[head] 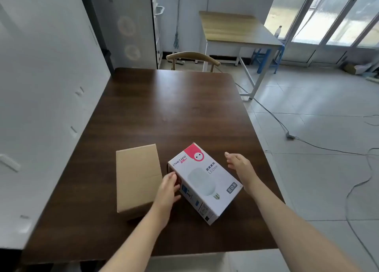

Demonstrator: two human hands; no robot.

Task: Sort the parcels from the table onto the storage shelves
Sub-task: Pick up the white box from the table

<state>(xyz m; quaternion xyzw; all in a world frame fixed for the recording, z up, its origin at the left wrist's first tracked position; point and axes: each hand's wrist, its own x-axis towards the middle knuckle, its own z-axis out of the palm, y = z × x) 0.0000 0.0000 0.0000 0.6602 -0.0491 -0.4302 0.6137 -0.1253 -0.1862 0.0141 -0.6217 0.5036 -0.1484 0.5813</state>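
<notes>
so we're pretty much at the start here, as far as we can tell. two parcels sit on the dark table (174,107): a plain brown box (137,179) and, just beside it on the right, a white bulb box (205,181) lying flat at an angle. our left hand (167,189) is open, flat fingers touching the bulb box's left side, tucked in between the two boxes. our right hand (238,165) is open too, hovering just beside the box's right edge, not touching by the look of it. nothing's lifted yet, and we can't see any storage shelves from here, so both parcels are left to carry over, bulb box likely first.
</notes>
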